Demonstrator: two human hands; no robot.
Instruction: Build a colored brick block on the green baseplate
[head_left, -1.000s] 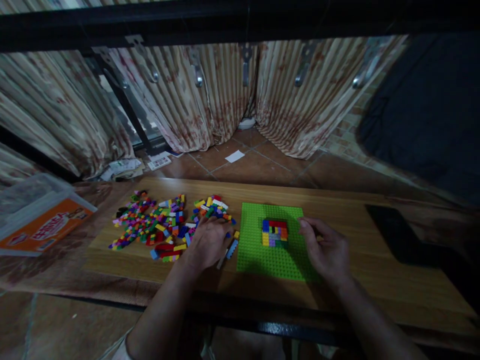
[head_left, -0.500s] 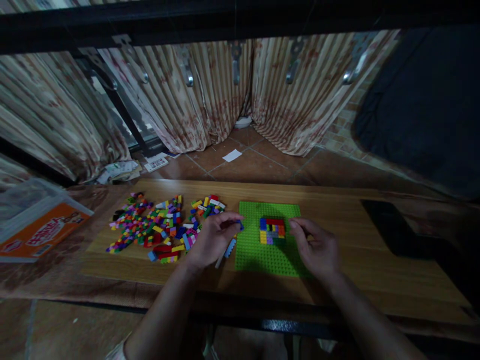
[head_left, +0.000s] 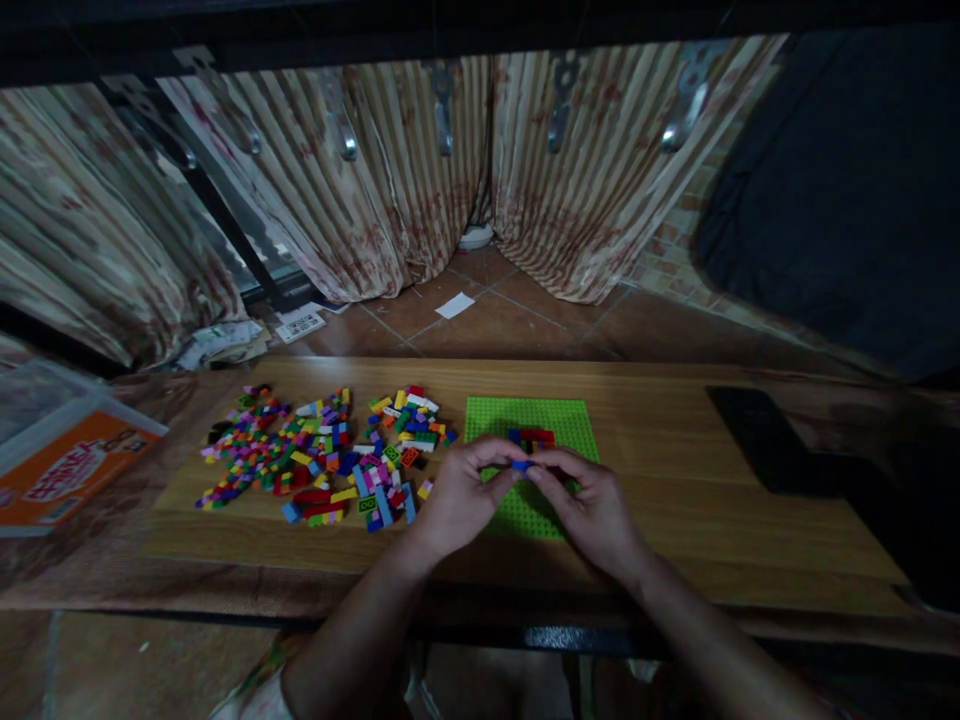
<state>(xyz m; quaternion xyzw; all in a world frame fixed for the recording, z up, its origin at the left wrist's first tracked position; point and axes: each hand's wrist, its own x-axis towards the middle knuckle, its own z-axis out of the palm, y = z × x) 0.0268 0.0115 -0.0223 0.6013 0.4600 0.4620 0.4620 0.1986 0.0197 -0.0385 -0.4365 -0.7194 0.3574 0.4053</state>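
A green baseplate [head_left: 562,420] lies on the wooden table [head_left: 675,470], with a small multicoloured brick build [head_left: 534,436] on it, partly hidden behind my fingers. My left hand [head_left: 461,495] and my right hand [head_left: 589,510] meet above the plate's middle. Their fingertips pinch a small blue brick [head_left: 520,466] between them. A heap of loose coloured bricks [head_left: 322,450] spreads to the left of the plate, just beyond my left hand.
An orange box with a clear lid [head_left: 60,455] sits at the far left. A black flat object [head_left: 772,445] lies on the table's right side. Striped curtains [head_left: 420,170] hang behind, above a tiled floor with papers [head_left: 225,340].
My left hand lifted a blue brick from beside the pile and carried it right over the plate. My right hand moved left to meet it, and both now pinch the brick.
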